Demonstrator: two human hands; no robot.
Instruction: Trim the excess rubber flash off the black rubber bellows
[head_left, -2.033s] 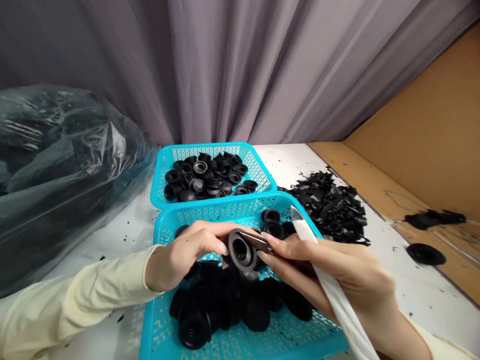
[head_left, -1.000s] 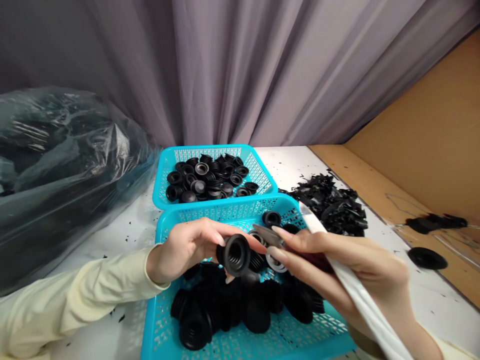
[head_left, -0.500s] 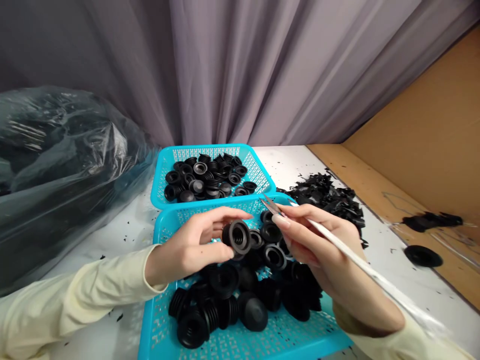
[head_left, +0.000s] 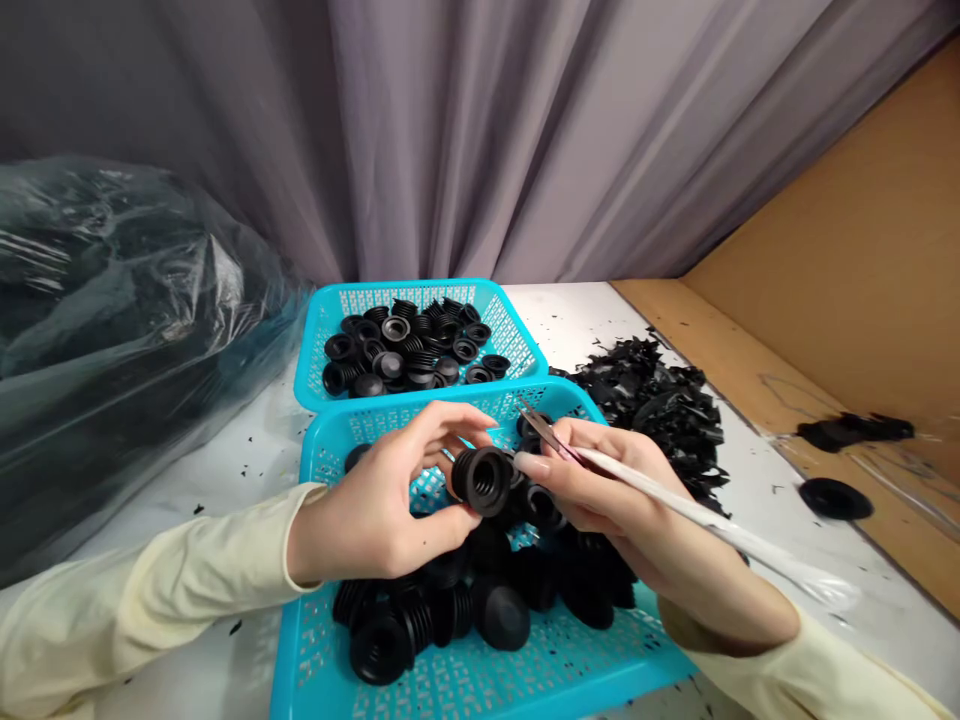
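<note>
Between the thumb and fingers of my left hand is a black ribbed rubber bellows, its round open end facing me. My right hand closes around a slim pointed metal tool with a long white wrapped handle; whether it is tweezers or small scissors I cannot make out. Its tips point up and left, just above and right of the bellows, apart from it. Both hands are over the near blue basket, which holds several more black bellows.
Behind stands a second blue basket of black bellows. Black scraps are heaped at the right, near a black disc. A clear plastic bag of dark contents bulges at the left. A grey curtain hangs behind; a brown panel borders the right.
The bellows has turned slightly in my left hand, and shows more of its ribs. My right hand has shifted left and closer to it. The whole view has moved a little.
</note>
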